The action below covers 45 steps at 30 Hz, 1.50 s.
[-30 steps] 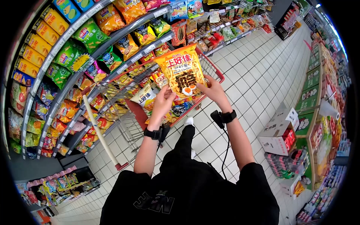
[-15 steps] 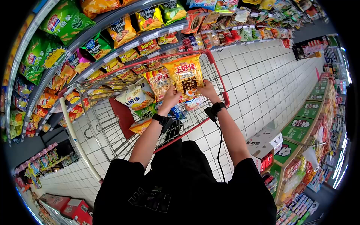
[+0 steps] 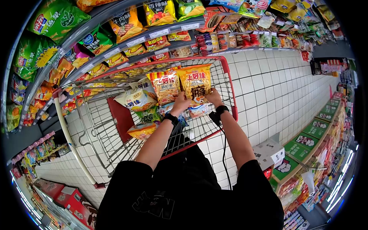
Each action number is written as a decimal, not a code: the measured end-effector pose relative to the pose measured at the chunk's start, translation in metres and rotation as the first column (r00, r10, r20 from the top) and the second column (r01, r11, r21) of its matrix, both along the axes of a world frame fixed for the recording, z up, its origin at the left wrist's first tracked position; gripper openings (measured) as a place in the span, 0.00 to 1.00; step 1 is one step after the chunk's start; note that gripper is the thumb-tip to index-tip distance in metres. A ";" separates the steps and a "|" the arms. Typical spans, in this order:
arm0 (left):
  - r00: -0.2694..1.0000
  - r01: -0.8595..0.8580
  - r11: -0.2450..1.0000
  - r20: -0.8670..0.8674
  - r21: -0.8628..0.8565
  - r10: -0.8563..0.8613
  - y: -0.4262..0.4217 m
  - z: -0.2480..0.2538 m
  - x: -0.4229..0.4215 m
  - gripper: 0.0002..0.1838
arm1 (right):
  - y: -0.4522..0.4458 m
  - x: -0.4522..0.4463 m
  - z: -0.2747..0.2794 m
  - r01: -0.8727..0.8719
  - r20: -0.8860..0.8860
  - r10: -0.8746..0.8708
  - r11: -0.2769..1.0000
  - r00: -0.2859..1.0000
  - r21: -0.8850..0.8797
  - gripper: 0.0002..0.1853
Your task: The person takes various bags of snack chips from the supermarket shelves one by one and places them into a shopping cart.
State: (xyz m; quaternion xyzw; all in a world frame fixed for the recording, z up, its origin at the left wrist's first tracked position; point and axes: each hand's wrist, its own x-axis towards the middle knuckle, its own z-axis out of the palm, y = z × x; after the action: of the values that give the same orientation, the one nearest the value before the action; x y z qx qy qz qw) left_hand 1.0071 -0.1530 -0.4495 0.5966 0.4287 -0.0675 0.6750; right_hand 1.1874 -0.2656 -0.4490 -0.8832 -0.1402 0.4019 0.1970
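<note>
An orange snack bag stands upright in the far right part of the wire shopping cart. My left hand is closed at its lower left edge, and my right hand grips the lower right edge. Directly left of it leans a red-and-yellow striped snack bag, close to my left fingers. Further left lie a white snack bag, a green bag and an orange-yellow bag. Below my hands a pale pink-and-blue bag shows in part.
Shelves of snack bags curve along the left and top, close beside the cart. A white tiled floor stretches away on the right. Beyond it stand a white carton and a display of green boxes. A black cable hangs from my right wrist.
The orange bag has come down lower inside the cart, with both my hands still on it. More of the striped bag beside it shows. The whole view has shifted slightly.
</note>
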 end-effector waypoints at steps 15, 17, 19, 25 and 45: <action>0.998 0.059 0.996 0.015 0.068 -0.060 -0.007 -0.014 0.010 0.34 | -0.008 0.006 -0.047 -0.013 0.139 0.005 0.999 0.990 0.052 0.36; 0.997 0.080 0.997 -0.026 0.007 -0.079 -0.006 0.017 0.008 0.41 | -0.009 0.002 -0.028 0.034 0.170 -0.047 0.996 0.984 0.080 0.42; 0.996 0.073 0.996 -0.055 0.044 -0.071 -0.013 0.026 -0.001 0.43 | -0.017 -0.002 -0.008 0.022 0.167 -0.040 0.994 0.985 0.105 0.41; 0.999 -0.012 0.985 -0.028 0.170 0.017 -0.022 0.082 -0.016 0.38 | -0.021 0.000 0.037 -0.035 0.218 -0.010 0.979 0.976 0.201 0.37; 0.706 -0.526 0.830 0.640 0.185 0.304 -0.182 0.369 -0.226 0.13 | -0.109 -0.210 0.354 0.172 -0.249 0.148 0.400 0.957 0.900 0.13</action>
State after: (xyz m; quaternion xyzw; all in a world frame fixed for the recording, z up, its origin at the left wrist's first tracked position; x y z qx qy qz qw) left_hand 0.7812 -0.3352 -0.0808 0.5846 0.3293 0.3542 0.6514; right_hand 0.9777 -0.3747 -0.0955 -0.5619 -0.3004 0.3820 0.6694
